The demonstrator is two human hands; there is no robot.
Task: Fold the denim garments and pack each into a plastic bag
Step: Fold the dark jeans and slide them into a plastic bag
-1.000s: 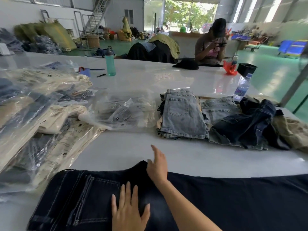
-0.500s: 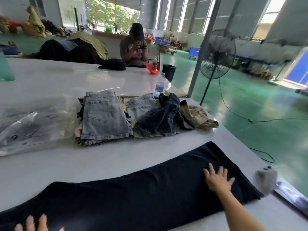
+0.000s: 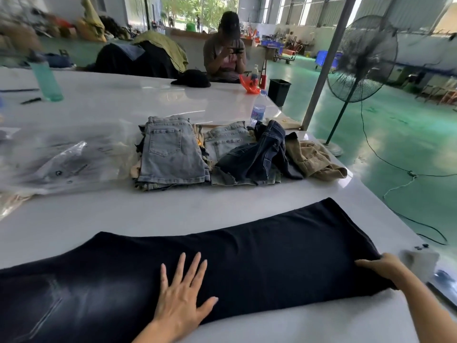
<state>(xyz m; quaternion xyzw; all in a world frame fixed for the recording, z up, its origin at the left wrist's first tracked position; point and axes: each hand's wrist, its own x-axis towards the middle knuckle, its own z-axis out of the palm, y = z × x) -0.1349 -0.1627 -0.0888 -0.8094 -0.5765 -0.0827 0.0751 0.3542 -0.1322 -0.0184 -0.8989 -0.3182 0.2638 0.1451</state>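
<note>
Bare table (image 3: 153,214) strip between dark jeans (image 3: 247,263) and denim stacks (image 3: 173,154), seemingly unobstructed.

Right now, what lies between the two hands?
Only dark denim jeans, flat on the table, between left hand and right hand, in the head view.

Bright daylight, wide-angle warp.
Backlight from 12 o'clock openings; table (image 3: 128,219) glare at centre; blur at 9–11 o'clock edges.

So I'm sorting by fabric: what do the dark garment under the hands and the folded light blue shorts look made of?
The dark garment looks like dark, nearly black denim: matte, with a faded patch and seam stitching at its left end. The light blue shorts look like washed denim: pale, mottled, with a stitched patch pocket. Fibre content can't be told.
</note>
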